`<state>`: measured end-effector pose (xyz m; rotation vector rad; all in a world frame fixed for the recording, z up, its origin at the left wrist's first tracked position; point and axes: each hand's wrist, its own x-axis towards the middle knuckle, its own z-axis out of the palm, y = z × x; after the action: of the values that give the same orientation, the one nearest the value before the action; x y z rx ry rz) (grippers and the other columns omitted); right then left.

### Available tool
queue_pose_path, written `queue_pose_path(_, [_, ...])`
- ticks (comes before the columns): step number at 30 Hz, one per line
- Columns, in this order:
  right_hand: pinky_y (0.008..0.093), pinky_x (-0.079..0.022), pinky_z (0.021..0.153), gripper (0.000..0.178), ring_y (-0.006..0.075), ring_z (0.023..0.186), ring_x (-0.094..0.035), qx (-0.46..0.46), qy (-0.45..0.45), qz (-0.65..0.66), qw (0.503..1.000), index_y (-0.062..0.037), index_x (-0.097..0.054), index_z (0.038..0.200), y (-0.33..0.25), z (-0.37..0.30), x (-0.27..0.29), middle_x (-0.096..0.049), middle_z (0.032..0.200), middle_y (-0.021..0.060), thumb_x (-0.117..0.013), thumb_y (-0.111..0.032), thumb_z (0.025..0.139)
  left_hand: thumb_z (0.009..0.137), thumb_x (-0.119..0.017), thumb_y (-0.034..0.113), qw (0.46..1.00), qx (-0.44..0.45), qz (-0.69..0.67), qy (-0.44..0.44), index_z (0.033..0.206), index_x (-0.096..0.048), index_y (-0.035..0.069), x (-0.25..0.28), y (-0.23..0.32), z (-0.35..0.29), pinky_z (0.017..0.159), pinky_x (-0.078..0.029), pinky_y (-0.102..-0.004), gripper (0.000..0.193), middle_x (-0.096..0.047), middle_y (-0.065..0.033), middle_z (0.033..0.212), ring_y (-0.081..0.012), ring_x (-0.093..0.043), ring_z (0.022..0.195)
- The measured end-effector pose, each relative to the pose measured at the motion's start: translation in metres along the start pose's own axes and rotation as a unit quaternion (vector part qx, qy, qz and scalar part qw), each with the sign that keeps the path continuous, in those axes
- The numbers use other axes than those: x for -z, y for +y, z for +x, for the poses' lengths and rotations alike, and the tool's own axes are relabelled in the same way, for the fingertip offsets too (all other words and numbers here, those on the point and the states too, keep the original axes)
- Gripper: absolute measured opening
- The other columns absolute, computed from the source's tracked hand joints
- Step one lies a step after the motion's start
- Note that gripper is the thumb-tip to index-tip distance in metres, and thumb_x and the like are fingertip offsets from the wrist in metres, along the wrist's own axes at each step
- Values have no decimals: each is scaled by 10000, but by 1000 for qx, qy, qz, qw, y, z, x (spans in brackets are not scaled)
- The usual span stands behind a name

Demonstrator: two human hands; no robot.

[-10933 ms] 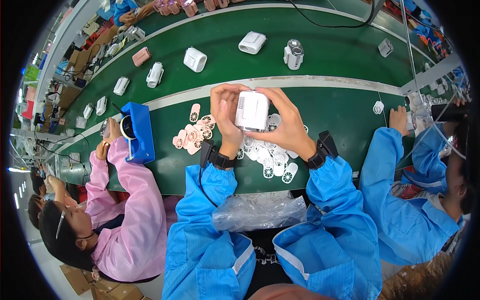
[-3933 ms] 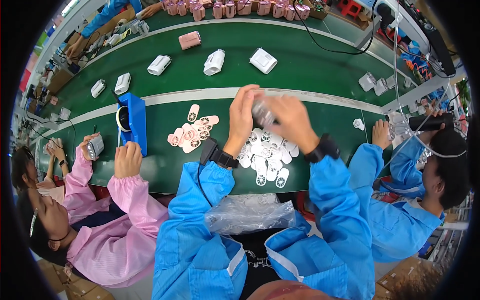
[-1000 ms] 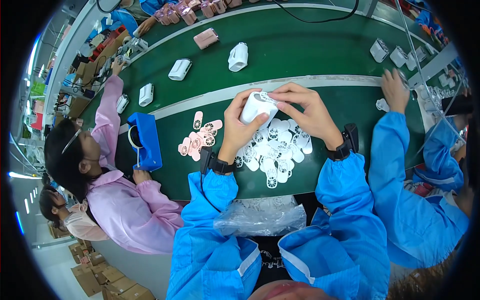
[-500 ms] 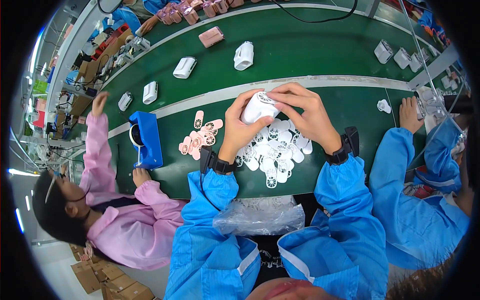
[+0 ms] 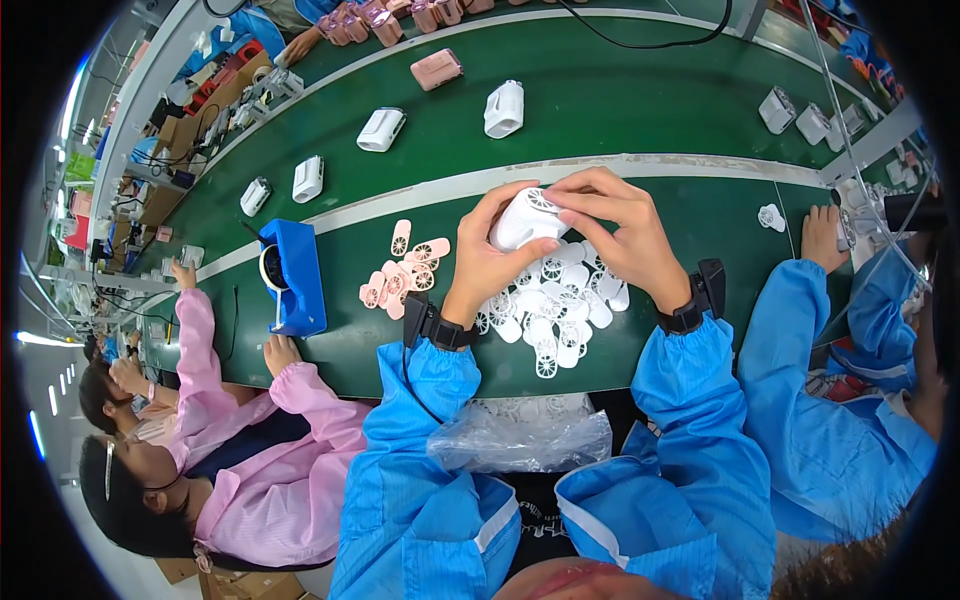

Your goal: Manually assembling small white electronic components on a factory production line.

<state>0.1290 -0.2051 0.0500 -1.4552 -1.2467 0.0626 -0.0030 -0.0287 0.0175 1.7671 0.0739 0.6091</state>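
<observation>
My left hand (image 5: 487, 245) is wrapped round a rounded white plastic housing (image 5: 515, 228), thumb along its near side and fingers behind it. A white cover with a spoked round grille (image 5: 541, 200) lies at the housing's upper end. My right hand (image 5: 620, 225) has its thumb and fingertips closed on that cover's right edge; the fingers partly hide it. Below both hands is a heap of loose white spoked covers (image 5: 545, 325) on the green table. To the left lies a smaller group of pink spoked covers (image 5: 395, 285).
A blue tape dispenser (image 5: 298, 278) stands left of the pink covers. Several white housings (image 5: 381, 130) and a pink housing (image 5: 437, 69) sit on the green belt beyond a pale rail (image 5: 430, 190). A clear plastic bag (image 5: 520, 440) is at my lap. Co-workers sit on both sides.
The housing has tilted slightly in my hands, which keep their hold. The pink-sleeved co-worker at left has leaned away, their reaching hand now lower and farther left.
</observation>
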Motion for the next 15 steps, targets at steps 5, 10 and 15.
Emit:
queue_pose_path(5, [350,-588,881,280,270,1013,-725,-10,-15,12,1000,13,-785,1170,0,-1,2,-734,1139,134,-739,48,895,756,-973,159,999,-21,-30,35,1395,-588,18,-7,-1,-5,981,-565,-357,759,-734,-137,1159,-212,-707,1106])
queue_pose_path(10, [365,-582,909,345,285,1059,-713,-19,-42,12,999,8,-760,1226,7,-1,3,-720,1185,140,-753,37,882,796,-948,145,998,-53,34,-2,1370,-558,30,-4,-8,-2,956,-572,-354,704,-728,-139,1130,-213,-708,1087])
queue_pose_path(15, [394,-573,952,675,315,1125,-691,-13,-21,46,999,-23,-651,1396,0,-5,-20,-683,1269,145,-888,-69,765,894,-866,147,990,63,-114,60,1316,-537,42,-3,-3,1,899,-580,-339,545,-721,-135,1126,-190,-702,1062])
